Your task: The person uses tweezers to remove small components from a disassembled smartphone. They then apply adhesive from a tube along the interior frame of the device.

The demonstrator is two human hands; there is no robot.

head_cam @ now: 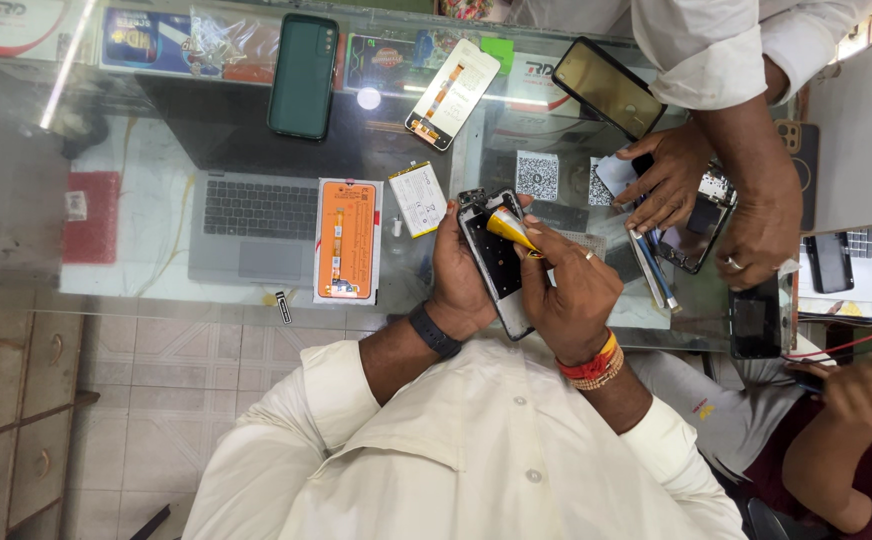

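The left hand (459, 275) grips the opened black smartphone body (496, 262), light, rigid, probably fragile, by its edges, while the right hand (578, 290) pinches a small yellow tube (509, 227).

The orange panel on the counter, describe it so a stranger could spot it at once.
On the glass counter, look just right of the grey laptop. The orange panel lies flat there, left of the left hand. It alone is bright orange with a white border.
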